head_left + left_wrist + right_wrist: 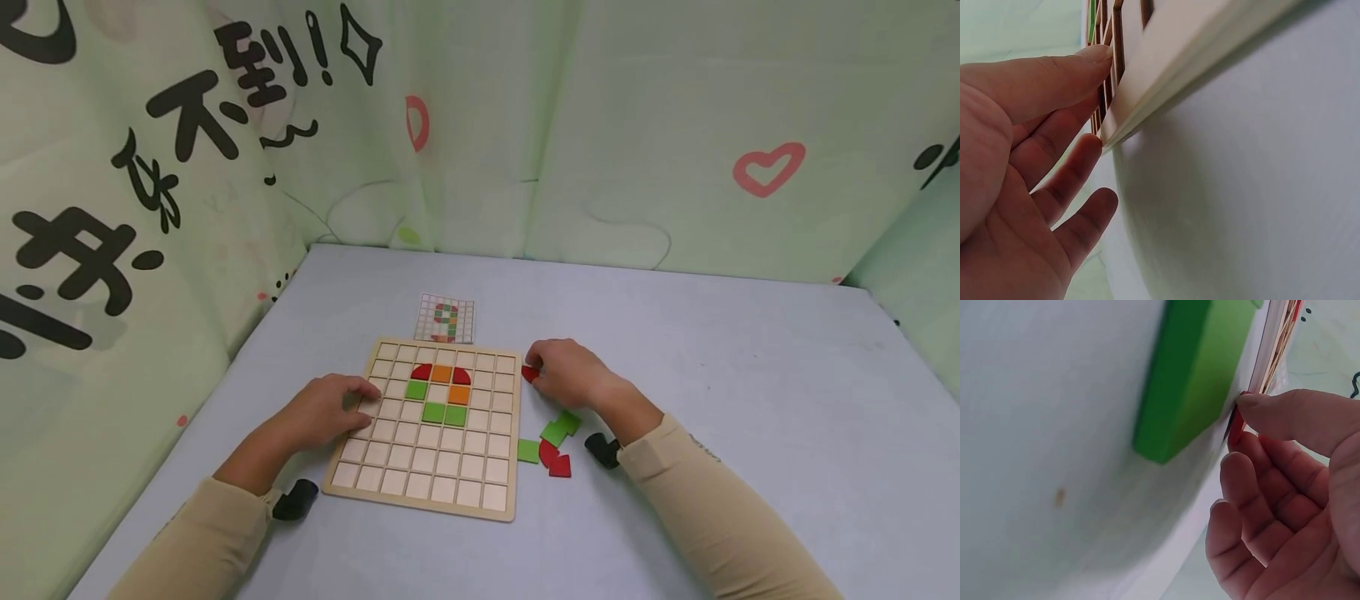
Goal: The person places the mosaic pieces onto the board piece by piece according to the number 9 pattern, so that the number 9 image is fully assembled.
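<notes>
A wooden grid board lies on the table with several tiles in its upper cells: red rounded tiles, orange tiles and green tiles. My left hand rests at the board's left edge. In the left wrist view its thumb lies over the grid's border, and the other fingers stretch out loosely. Beyond the board's right edge, my right hand pinches a red tile between thumb and fingers, low over the table. The tile's full shape is hidden by the fingertips.
Loose green tiles and red tiles lie right of the board, below the right hand. A small printed pattern card sits behind the board's far edge. A pale curtain hangs behind the table.
</notes>
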`<state>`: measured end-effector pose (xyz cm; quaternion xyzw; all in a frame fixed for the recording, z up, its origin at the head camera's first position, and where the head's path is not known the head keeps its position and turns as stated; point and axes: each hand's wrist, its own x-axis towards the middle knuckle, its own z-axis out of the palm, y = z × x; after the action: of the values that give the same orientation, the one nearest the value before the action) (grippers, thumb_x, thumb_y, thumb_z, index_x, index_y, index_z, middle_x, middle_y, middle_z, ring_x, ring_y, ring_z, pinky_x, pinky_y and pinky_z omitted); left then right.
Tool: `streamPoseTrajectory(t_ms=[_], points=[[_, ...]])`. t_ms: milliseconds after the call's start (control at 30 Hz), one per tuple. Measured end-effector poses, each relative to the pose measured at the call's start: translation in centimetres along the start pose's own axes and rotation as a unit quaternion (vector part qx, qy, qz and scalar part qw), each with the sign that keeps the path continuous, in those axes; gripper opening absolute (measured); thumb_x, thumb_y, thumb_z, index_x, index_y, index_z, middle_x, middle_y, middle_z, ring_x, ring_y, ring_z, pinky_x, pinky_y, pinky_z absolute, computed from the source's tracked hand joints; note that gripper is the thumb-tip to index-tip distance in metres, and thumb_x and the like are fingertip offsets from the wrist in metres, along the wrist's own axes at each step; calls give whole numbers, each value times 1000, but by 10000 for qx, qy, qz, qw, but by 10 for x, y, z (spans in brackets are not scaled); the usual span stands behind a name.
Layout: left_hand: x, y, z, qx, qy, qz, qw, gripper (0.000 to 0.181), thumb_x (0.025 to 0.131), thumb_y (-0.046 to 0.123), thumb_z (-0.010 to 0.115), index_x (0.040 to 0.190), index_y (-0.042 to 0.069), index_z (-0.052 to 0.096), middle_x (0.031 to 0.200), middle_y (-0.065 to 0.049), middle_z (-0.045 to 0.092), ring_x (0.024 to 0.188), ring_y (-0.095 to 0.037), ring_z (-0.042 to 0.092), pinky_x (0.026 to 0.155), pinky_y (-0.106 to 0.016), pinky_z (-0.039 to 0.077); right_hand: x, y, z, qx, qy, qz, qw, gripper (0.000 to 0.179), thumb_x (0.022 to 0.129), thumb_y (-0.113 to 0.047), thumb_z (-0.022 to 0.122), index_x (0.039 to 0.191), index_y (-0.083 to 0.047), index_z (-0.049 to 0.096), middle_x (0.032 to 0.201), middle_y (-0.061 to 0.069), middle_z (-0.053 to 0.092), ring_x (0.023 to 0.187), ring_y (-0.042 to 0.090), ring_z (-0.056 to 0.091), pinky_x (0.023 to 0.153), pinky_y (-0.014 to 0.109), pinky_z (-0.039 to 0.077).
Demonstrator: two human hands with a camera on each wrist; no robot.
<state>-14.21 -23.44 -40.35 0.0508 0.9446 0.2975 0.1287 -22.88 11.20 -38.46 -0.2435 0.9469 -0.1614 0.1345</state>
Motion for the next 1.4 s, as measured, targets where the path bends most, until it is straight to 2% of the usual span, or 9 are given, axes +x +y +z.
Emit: streamPoseTrajectory(t_ms=[333, 767, 1033, 1200, 1400], points=[[1, 1, 0, 1, 8, -10, 10000, 31, 88, 10, 75, 119, 8, 69, 128, -13, 63, 132, -38, 45, 107, -55, 36, 1, 1, -1, -79, 123, -97, 9998, 27, 91, -5, 62, 116, 3, 65, 103, 11, 66, 89, 25, 57, 83, 39, 52], [1, 2, -1, 9, -34, -87, 10000, 31, 89, 11, 75, 119, 8, 69, 130, -13, 62, 133, -38, 45, 106, -55, 37, -2, -6, -2, 110, 253, -213, 9994, 27, 91, -9, 64, 115, 3, 65, 107, 11, 67, 92, 25, 59, 85, 40, 52], [0, 4, -2, 1, -45, -92, 9999, 31, 89, 11, 76, 119, 8, 69, 130, -13, 62, 132, -38, 46, 106, -55, 37, -2, -25, -5, 161, 292, -412, 9986, 25, 93, -15, 67, 113, -1, 66, 104, 8, 67, 89, 23, 58, 81, 37, 52], [0, 3, -1, 29, -48, -94, 9999, 32, 89, 11, 76, 119, 8, 69, 130, -13, 62, 132, -38, 45, 107, -55, 37, 2, -44, -4, 98, 142, -454, 9988, 28, 92, -17, 69, 116, -2, 66, 107, 7, 67, 93, 22, 58, 83, 37, 53], [1, 2, 0, 65, -37, -78, 9999, 31, 88, 11, 76, 119, 8, 69, 129, -13, 63, 132, -38, 46, 106, -56, 37, 8, -69, 3, 9, 25, -768, 9970, 24, 92, -17, 69, 113, -6, 67, 106, 3, 67, 94, 20, 59, 84, 38, 53]])
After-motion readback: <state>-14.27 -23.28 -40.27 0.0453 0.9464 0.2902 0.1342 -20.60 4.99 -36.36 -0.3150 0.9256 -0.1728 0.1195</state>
